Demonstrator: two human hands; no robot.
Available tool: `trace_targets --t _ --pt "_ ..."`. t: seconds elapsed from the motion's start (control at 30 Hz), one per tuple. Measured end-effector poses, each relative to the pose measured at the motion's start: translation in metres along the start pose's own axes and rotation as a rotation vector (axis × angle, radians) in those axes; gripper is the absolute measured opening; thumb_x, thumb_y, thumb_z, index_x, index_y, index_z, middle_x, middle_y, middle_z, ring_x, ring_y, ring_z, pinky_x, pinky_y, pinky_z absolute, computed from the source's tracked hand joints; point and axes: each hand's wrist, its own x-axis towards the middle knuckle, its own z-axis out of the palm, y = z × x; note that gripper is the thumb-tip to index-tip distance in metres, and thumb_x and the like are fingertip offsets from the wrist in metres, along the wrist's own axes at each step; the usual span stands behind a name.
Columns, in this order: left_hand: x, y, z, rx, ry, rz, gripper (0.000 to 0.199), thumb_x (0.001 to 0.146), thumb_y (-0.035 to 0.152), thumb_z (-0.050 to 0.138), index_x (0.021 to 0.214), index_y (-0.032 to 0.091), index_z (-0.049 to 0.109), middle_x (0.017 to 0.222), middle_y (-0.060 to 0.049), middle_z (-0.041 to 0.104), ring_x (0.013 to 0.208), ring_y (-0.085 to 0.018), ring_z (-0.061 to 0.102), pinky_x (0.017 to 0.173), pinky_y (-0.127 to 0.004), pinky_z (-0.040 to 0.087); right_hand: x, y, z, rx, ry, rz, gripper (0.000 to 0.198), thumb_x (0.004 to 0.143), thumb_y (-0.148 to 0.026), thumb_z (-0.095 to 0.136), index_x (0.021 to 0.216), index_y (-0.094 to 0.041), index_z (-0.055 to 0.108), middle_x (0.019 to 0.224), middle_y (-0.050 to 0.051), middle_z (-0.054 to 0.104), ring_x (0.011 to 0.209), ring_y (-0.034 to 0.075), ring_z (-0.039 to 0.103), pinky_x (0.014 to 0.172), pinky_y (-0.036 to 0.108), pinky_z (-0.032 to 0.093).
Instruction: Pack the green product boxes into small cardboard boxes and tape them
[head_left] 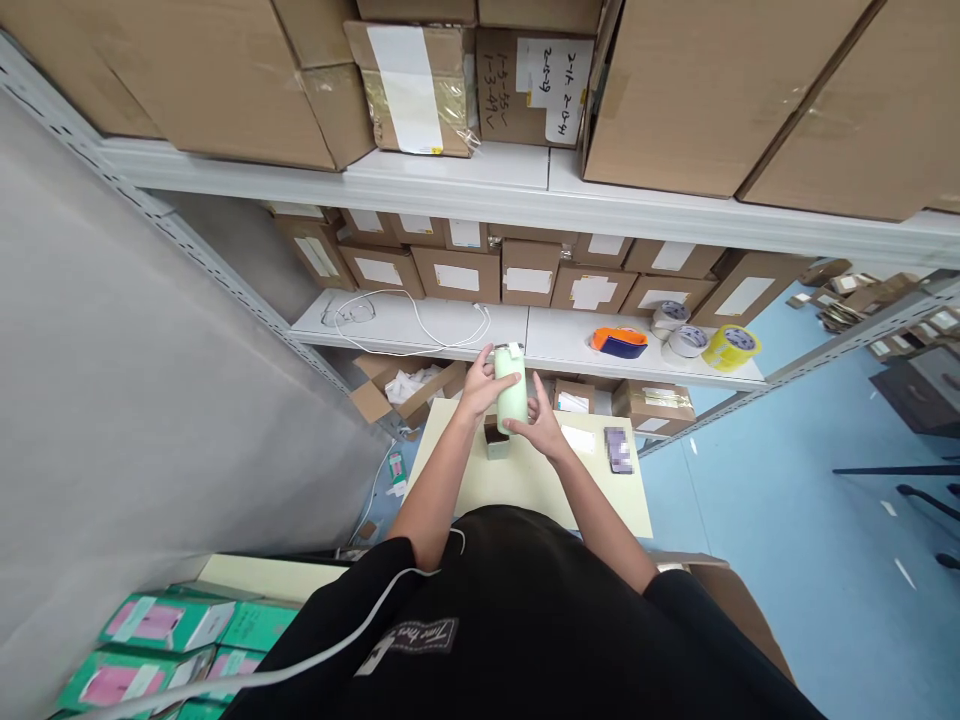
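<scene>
A pale green bottle [512, 398] with a light cap and a dark band near its top is held upright above the table. My left hand [480, 385] grips its upper left side, with the thumb across the front. Round its lower right side, my right hand [543, 425] supports the bottle, the thumb near the base and the index finger stretched up. Just behind and left of the bottle stands a small open carton [496, 446], dark inside, on the pale yellow table [457, 480].
A white shelf [442, 322] carries a cable [420, 318], glasses, tape rolls [688, 341] and an orange and blue object [619, 342]. Brown cartons [455, 272] line it. A purple item [619, 450] lies on the table's right. Green boxes [157, 625] stand at lower left.
</scene>
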Motion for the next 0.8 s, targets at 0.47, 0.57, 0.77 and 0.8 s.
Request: trace_targets --t 0.47,0.57,0.77,0.8 --pt "-0.004 -0.007 -0.013 -0.054 -0.006 -0.001 0.121 0.069 0.032 0.095 0.166 0.027 0.024 0.136 -0.016 0.067 0.115 -0.028 0.070 0.102 -0.045 0.056 0.000 0.009 0.011 -0.110 0.026 0.076 0.131 0.067 -0.042 0.091 0.169 -0.032 0.010 0.117 0.006 0.070 0.101 0.025 0.067 0.090 0.043 0.058" --pt "-0.003 -0.011 -0.017 -0.022 -0.010 0.014 0.123 0.068 0.033 0.096 0.166 0.031 0.022 0.142 -0.016 0.062 0.122 -0.028 0.067 0.104 -0.044 0.055 -0.001 0.013 0.012 -0.212 0.104 0.065 0.131 0.065 -0.041 0.092 0.169 -0.032 0.013 0.120 0.006 0.069 0.100 0.025 0.067 0.092 0.043 0.057" --pt "-0.004 -0.016 -0.023 0.026 0.007 -0.018 0.117 0.065 0.032 0.097 0.162 0.025 0.033 0.129 -0.014 0.067 0.109 -0.026 0.071 0.094 -0.042 0.059 0.000 0.026 0.018 -0.304 0.073 0.004 0.129 0.068 -0.038 0.088 0.169 -0.032 0.008 0.133 0.010 0.064 0.106 0.026 0.068 0.094 0.043 0.056" --pt "-0.005 -0.017 -0.025 0.025 -0.001 -0.012 0.111 0.066 0.033 0.096 0.160 0.025 0.037 0.131 -0.014 0.067 0.110 -0.026 0.071 0.094 -0.041 0.059 0.000 0.027 0.019 -0.285 0.057 0.009 0.128 0.069 -0.038 0.087 0.169 -0.033 0.008 0.132 0.009 0.065 0.104 0.026 0.068 0.093 0.043 0.057"
